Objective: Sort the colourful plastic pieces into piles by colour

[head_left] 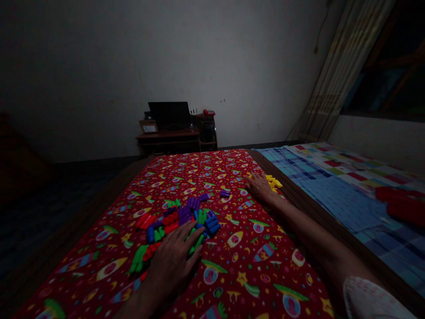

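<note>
My left hand [175,252] lies palm down at the near edge of a mixed pile of plastic building pieces, its fingers stretched out over a green piece [198,243]. Around it are red pieces [170,221], purple pieces [184,213] and blue pieces [212,225]. My right hand [260,186] reaches far forward and rests, fingers extended, beside a small group of yellow pieces [274,182], covering part of them. Between the two hands a single purple piece [225,194] sits apart from the pile. What is under either palm is hidden.
The pieces lie on a red cloth [239,266] printed with rockets and stars, with a brown border. To the right is a bed with checked blue bedding [335,195] and a red item [400,206]. A desk [169,134] with a monitor [169,115] stands by the far wall.
</note>
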`<state>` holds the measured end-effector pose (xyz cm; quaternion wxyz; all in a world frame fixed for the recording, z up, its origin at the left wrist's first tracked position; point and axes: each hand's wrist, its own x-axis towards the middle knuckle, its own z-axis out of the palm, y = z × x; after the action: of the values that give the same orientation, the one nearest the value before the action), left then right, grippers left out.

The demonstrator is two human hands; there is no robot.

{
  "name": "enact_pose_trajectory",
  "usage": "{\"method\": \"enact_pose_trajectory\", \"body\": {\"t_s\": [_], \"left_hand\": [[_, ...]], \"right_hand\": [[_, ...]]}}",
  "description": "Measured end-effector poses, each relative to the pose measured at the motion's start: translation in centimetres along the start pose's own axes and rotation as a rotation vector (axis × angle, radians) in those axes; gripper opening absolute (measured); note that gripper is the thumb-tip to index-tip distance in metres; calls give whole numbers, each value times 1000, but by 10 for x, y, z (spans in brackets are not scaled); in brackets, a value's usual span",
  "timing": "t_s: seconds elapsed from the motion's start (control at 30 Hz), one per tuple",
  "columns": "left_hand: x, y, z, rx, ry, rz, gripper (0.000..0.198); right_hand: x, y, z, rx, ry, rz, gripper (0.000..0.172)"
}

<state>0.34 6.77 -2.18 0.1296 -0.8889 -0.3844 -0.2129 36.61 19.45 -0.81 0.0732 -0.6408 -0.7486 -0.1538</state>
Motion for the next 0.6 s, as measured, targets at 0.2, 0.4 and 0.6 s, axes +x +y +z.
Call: {"method": "enact_pose_trajectory", "body": {"t_s": [0.2,0.4,0.6], "left_hand": [[1,1,0,2,10,1,35],[3,1,-3,11,26,15,35],[1,0,-1,7,-8,3,36]], "right_hand": [[-2,68,-3,427,281,238,56],[-27,104,21,741,220,428,81],[-24,78,26,933,189,444,94]]}}
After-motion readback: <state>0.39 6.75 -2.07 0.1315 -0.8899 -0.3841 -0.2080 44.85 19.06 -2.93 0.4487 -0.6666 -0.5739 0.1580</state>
